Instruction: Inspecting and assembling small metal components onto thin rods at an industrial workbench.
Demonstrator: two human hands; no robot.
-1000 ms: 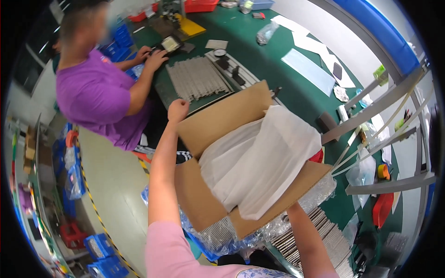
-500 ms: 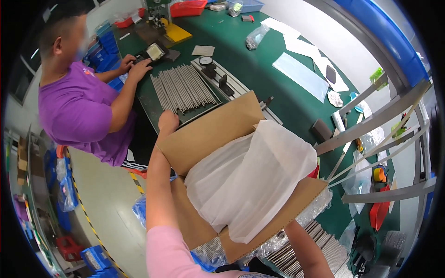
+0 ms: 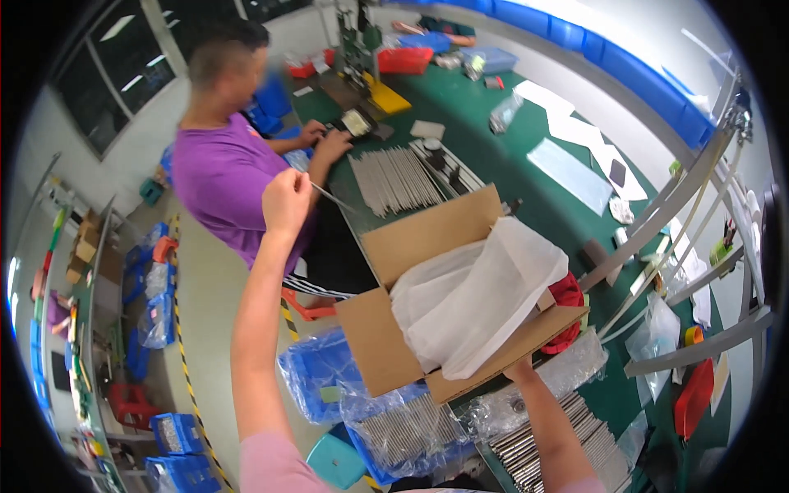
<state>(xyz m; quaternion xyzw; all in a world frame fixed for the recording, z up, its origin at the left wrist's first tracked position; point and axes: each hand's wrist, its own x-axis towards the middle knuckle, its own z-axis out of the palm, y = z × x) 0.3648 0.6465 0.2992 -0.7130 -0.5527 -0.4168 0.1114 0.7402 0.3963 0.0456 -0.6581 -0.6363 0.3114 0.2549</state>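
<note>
My left hand is raised in front of the co-worker, its fingers pinched on a thin metal rod that points right and down. The open cardboard box, lined with crumpled white sheet, sits tilted over the table's near edge. From below, my right hand holds the box at its near right side; the flap hides its fingers. Beyond the box, a row of metal rods lies on the green table. More rods lie near my right forearm.
A co-worker in a purple shirt works at a small dark device on the left. Below the box stands a blue crate with plastic wrap, beside a teal stool. A grey frame rises at the right.
My left hand has lifted up from the rods on the table and now has a rod in it. The view has swung left, and the box appears lower and farther right.
</note>
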